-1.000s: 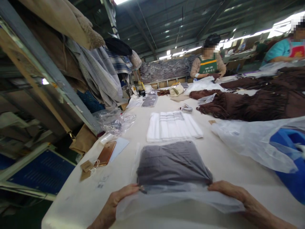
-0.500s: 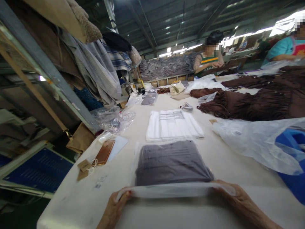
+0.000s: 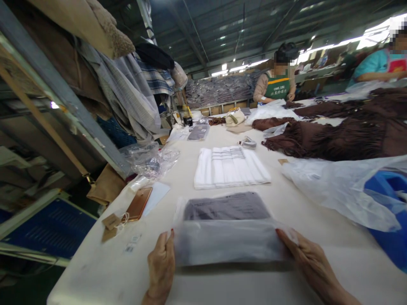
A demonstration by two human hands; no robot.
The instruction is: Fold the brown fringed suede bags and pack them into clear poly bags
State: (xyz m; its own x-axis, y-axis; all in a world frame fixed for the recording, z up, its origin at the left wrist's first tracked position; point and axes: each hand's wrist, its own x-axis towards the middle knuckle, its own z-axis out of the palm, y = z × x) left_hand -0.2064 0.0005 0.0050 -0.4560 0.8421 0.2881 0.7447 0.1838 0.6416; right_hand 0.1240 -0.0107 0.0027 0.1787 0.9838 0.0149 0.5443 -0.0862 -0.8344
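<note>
A dark folded cloth (image 3: pixel 222 206) lies inside a clear plastic bag (image 3: pixel 229 243) with print on it, near the table's front edge. The bag's near part is folded over the cloth and looks hazy. At its left edge my left hand (image 3: pixel 161 262) is closed, thumb and fingers pinching the plastic. My right hand (image 3: pixel 307 258) grips the bag's right edge, its fingers partly hidden. Just beyond the bag lies a folded white cloth (image 3: pixel 232 167) with grey stripes.
An orange-brown phone (image 3: pixel 140 204) and cardboard tags (image 3: pixel 110 226) lie at left, near crumpled plastic (image 3: pixel 149 161). Brown fringed cloths (image 3: pixel 346 135), a plastic sheet (image 3: pixel 337 182) and a blue bin (image 3: pixel 386 186) are at right. A person in a green apron (image 3: pixel 278 88) stands across the table.
The bag's near edge has come up and over, covering the lower part of the dark cloth. Both hands have turned with it. The person across has lowered their hands.
</note>
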